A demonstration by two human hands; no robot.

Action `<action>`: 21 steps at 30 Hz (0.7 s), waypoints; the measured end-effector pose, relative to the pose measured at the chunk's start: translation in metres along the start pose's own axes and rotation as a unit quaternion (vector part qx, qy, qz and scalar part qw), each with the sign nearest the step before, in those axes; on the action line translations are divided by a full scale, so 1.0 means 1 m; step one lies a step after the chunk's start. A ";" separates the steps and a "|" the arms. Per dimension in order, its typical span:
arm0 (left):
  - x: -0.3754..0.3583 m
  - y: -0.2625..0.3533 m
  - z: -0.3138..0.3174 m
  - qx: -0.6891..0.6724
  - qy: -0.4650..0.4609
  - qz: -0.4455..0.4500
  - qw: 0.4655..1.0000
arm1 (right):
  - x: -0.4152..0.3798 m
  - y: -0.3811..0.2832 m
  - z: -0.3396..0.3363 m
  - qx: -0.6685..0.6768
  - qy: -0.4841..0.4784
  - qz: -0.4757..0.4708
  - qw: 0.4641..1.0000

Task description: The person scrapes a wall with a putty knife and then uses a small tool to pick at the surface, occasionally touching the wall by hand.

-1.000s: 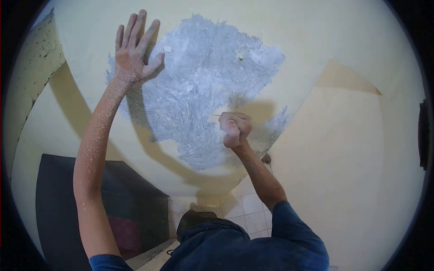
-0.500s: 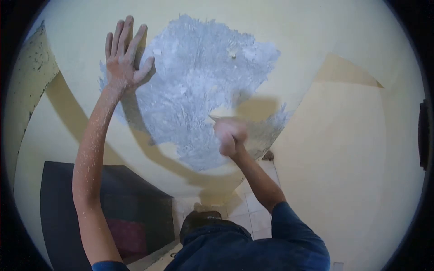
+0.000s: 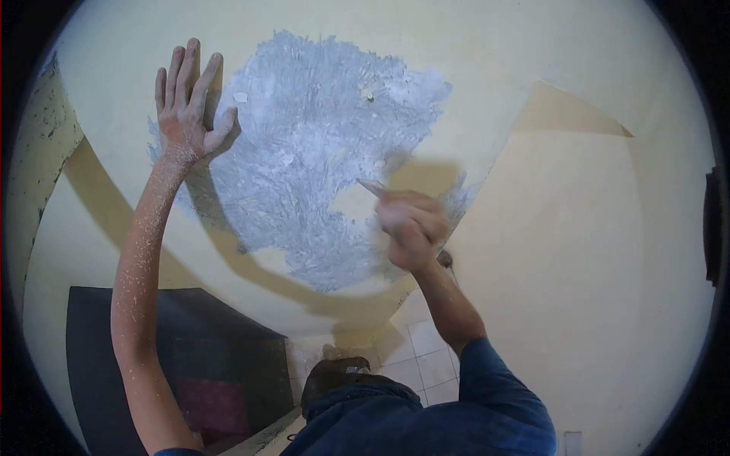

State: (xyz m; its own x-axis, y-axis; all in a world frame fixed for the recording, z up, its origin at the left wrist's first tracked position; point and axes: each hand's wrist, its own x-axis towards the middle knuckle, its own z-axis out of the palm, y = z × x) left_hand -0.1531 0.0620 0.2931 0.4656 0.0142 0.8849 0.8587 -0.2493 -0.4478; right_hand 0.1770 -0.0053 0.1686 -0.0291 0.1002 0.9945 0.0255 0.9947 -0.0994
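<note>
My left hand (image 3: 184,118) lies flat against the cream-painted wall (image 3: 487,91), fingers spread, at the left edge of a bare grey patch (image 3: 296,129). White specks of dust cover that forearm. In my right hand (image 3: 414,228), slightly blurred, the fingers are wrapped round a scraper (image 3: 370,186). Only its thin blade shows, pointing up and left; the handle is hidden in the fist. The blade tip is right at an island of remaining cream paint (image 3: 356,202) inside the patch. Small pale flakes cling to the grey surface.
A dark panel with a maroon area (image 3: 213,403) stands at lower left. White floor tiles (image 3: 422,357) show below the wall. The wall meets another wall face (image 3: 563,228) at a corner on the right. A small brown object (image 3: 445,259) sits near its base.
My right hand with the scraper has shifted a little to the right, and its blade now shows more clearly. My left hand stays flat on the wall while the view shifts slightly.
</note>
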 end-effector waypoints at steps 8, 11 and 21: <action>0.001 0.002 -0.002 0.012 -0.005 0.008 1.000 | -0.006 -0.014 -0.008 0.129 0.024 0.025 0.991; 0.001 0.001 -0.003 0.017 -0.010 0.006 1.000 | -0.015 0.006 -0.008 -0.037 -0.003 -0.019 0.999; 0.001 0.005 -0.004 0.003 -0.006 0.012 1.000 | -0.019 0.000 -0.008 -0.008 -0.014 0.022 1.000</action>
State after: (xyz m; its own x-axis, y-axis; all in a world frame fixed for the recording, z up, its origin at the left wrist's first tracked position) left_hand -0.1494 0.0568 0.2926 0.4894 0.0205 0.8718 0.8483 -0.2431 -0.4705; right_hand 0.1857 -0.0077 0.1498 -0.0547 0.1451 0.9879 0.0443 0.9888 -0.1428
